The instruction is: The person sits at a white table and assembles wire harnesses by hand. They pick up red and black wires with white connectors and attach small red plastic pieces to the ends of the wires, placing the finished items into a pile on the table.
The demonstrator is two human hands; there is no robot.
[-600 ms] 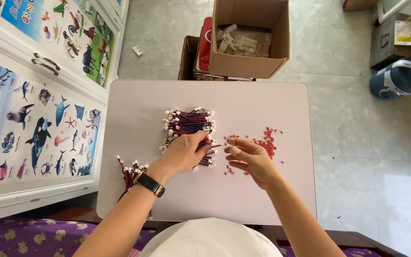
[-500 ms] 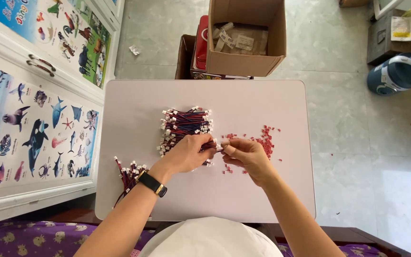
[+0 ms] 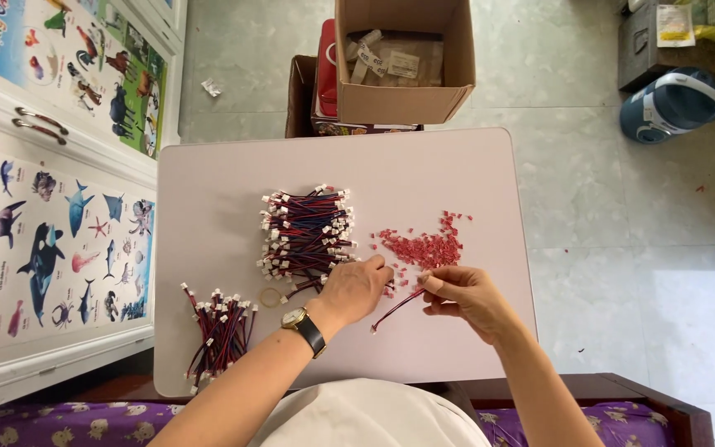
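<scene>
Right hand [image 3: 467, 295] pinches one end of a single red-and-black wire lead [image 3: 396, 310], which slants down to the left over the pale pink surface [image 3: 208, 190]. Left hand [image 3: 356, 287], wearing a black-strapped wristwatch [image 3: 303, 325], curls its fingertips at the edge of a scatter of tiny red plastic housings [image 3: 424, 247]. Two heaps of white-tipped leads lie here: a large pile [image 3: 304, 232] and a smaller bundle [image 3: 219, 333]. One open brown cardboard box [image 3: 403, 99] stands beyond.
</scene>
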